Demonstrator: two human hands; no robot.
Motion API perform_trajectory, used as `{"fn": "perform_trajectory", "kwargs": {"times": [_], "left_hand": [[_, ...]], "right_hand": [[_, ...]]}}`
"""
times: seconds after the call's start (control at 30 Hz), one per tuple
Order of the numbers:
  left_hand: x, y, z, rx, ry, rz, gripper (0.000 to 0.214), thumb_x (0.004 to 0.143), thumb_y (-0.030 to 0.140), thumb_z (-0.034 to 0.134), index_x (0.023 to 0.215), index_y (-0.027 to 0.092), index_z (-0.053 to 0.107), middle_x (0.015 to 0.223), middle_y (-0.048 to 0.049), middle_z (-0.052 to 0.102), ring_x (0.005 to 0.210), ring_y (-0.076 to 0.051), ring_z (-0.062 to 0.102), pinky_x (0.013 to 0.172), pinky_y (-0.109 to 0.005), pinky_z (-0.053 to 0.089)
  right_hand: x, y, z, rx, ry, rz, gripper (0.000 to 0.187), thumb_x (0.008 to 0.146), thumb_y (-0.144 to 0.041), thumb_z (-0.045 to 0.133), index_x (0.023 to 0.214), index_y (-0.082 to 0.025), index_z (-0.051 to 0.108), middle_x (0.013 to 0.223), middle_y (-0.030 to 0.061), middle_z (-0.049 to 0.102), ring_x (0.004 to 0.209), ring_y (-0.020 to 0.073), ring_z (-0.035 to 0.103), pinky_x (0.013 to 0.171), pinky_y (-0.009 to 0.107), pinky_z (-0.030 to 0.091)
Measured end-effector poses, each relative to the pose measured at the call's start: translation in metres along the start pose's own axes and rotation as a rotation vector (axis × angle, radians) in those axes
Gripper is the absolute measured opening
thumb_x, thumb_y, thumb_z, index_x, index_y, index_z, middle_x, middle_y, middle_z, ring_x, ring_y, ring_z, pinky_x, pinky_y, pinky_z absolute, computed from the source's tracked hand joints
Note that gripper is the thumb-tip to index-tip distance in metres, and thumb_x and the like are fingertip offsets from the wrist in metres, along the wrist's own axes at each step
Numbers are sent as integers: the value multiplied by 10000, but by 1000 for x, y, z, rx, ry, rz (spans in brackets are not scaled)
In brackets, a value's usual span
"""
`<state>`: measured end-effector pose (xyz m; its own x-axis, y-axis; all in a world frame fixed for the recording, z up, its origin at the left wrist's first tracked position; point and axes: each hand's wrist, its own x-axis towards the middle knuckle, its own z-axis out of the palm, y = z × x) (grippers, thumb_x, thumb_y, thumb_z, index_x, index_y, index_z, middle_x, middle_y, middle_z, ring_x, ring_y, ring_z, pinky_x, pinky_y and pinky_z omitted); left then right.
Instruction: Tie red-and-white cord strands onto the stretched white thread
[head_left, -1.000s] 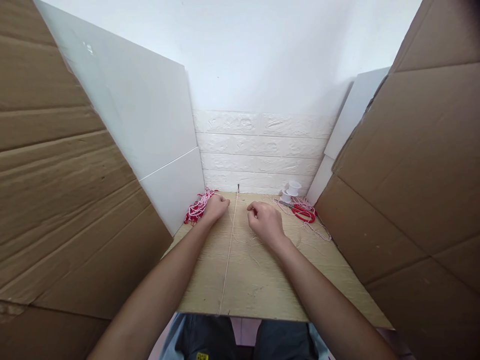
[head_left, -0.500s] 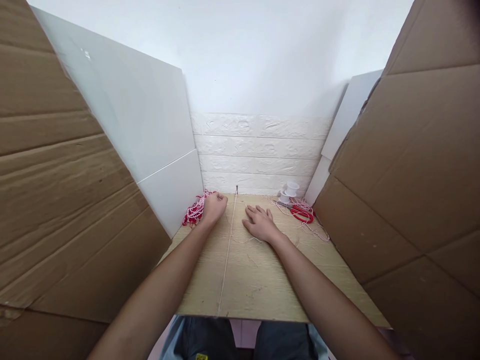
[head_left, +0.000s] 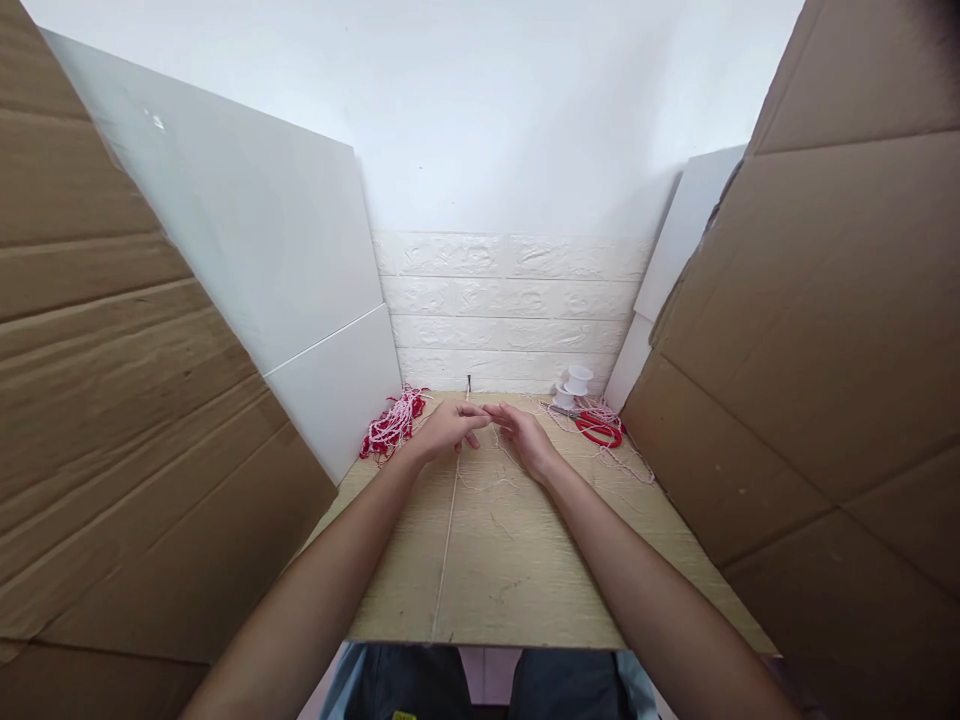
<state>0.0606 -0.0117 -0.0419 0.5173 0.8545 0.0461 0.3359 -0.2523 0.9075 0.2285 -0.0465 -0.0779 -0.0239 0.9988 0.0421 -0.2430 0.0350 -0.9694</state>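
Fingertips of the left hand (head_left: 450, 428) and right hand (head_left: 521, 435) meet, or nearly so, above a pale, wood-grained board (head_left: 525, 590). The left fingers are loosely bent and partly spread; the right are extended, close together. Whether either pinches thread cannot be told. A taut, thin cord (head_left: 445, 560) runs from a dark nail (head_left: 469, 382) at the rear, beneath the left hand, to the board's front edge. Fine, curling thread (head_left: 486, 488) lies right of the cord. Left: a red-and-white stringy tangle (head_left: 394, 420). Right: red-handled scissors (head_left: 600, 430) among pinkish braided strands, beside smooth white flanged spools (head_left: 577, 379). Rear: embossed, brick-patterned wall (head_left: 517, 300). Flanks: creased, matte cardboard (head_left: 825, 350).
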Motion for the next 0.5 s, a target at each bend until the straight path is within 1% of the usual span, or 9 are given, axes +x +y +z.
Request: {"fn": "perform_trajectory", "kwargs": {"times": [0.07, 0.13, 0.2, 0.27, 0.33, 0.4, 0.5], "left_hand": [[-3, 3, 2, 36, -29, -14, 383, 779, 464, 659, 999, 167, 761, 977, -78, 737, 591, -145, 643, 388, -212, 315], [-5, 6, 2, 67, -41, -22, 385, 787, 477, 654, 994, 173, 768, 869, -63, 742, 564, -135, 617, 386, -211, 289], [-6, 7, 2, 77, -38, -27, 379, 794, 485, 648, 964, 171, 774, 769, -51, 729, 535, -121, 583, 396, -210, 285], [-5, 6, 0, 56, -30, -33, 372, 788, 483, 657, 935, 163, 777, 727, -49, 716, 533, -114, 566, 415, -209, 304], [-2, 2, -1, 9, -15, -40, 371, 766, 481, 681, 911, 153, 779, 737, -56, 712, 556, -113, 564, 439, -210, 330], [1, -3, -2, -50, 11, -46, 380, 740, 484, 705, 898, 147, 780, 760, -65, 711, 580, -113, 562, 457, -210, 345], [4, -7, -4, -128, 45, -63, 383, 727, 475, 712, 900, 140, 781, 765, -70, 703, 560, -95, 514, 468, -212, 343]], "right_hand": [[-1, 1, 0, 6, -16, 5, 426, 833, -515, 544, 1064, -225, 754, 1251, 71, 673, 1260, 248, 529, 1090, 416, 285], [-1, 1, 0, 3, -27, 0, 431, 828, -519, 554, 1069, -222, 753, 1264, 71, 666, 1268, 250, 522, 1090, 414, 287], [-1, 2, 0, -10, -25, -7, 435, 819, -523, 565, 1068, -219, 753, 1266, 71, 664, 1263, 255, 526, 1083, 412, 303], [0, 2, 0, -52, -8, -34, 428, 817, -516, 565, 1051, -214, 757, 1244, 71, 677, 1237, 261, 546, 1069, 410, 325], [2, 3, -1, -146, -7, -107, 402, 827, -494, 548, 996, -203, 767, 1184, 74, 705, 1185, 262, 579, 1050, 399, 350], [3, 5, -3, -286, -23, -205, 384, 853, -463, 510, 934, -191, 770, 1115, 77, 728, 1119, 255, 611, 1025, 377, 375], [5, 10, -7, -510, -24, -300, 390, 897, -417, 443, 916, -189, 759, 1059, 74, 738, 1027, 236, 635, 980, 347, 403]]}}
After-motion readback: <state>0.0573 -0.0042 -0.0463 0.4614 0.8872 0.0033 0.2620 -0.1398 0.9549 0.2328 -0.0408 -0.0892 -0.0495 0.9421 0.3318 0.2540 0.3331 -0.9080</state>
